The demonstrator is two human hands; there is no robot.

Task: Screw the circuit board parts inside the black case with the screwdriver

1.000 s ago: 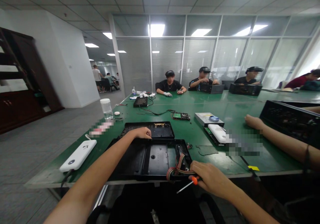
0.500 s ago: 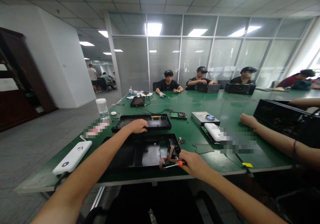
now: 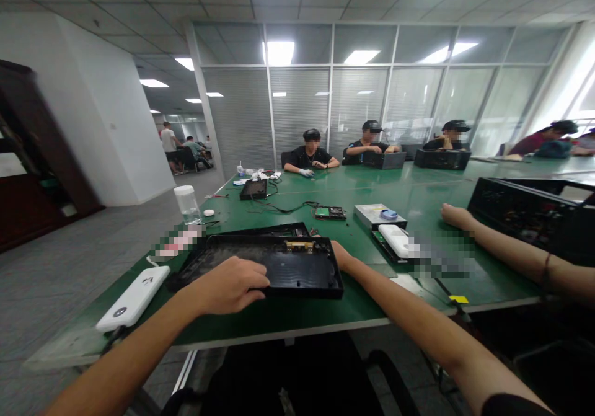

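Observation:
A shallow black plastic cover (image 3: 288, 268) lies near the front edge of the green table (image 3: 409, 190), over a second black case part (image 3: 260, 230) whose far edge shows behind it. My left hand (image 3: 230, 287) rests on the cover's near left edge with its fingers curled over the rim. My right hand (image 3: 343, 256) is against the cover's right side; its fingers are hidden behind the cover wall. No screwdriver is visible.
A white power bank (image 3: 133, 297) lies at the left, with a clear jar (image 3: 187, 204) behind it. A circuit board (image 3: 330, 212), silver drive (image 3: 375, 214) and white device (image 3: 395, 237) sit beyond. A co-worker's arm (image 3: 493, 241) and black chassis (image 3: 525, 212) fill the right. Several people sit opposite.
The black cover has come from behind the open base to lie over it. My left hand came nearer with it. My right hand left the ribbon cable; the orange-handled screwdriver is out of sight.

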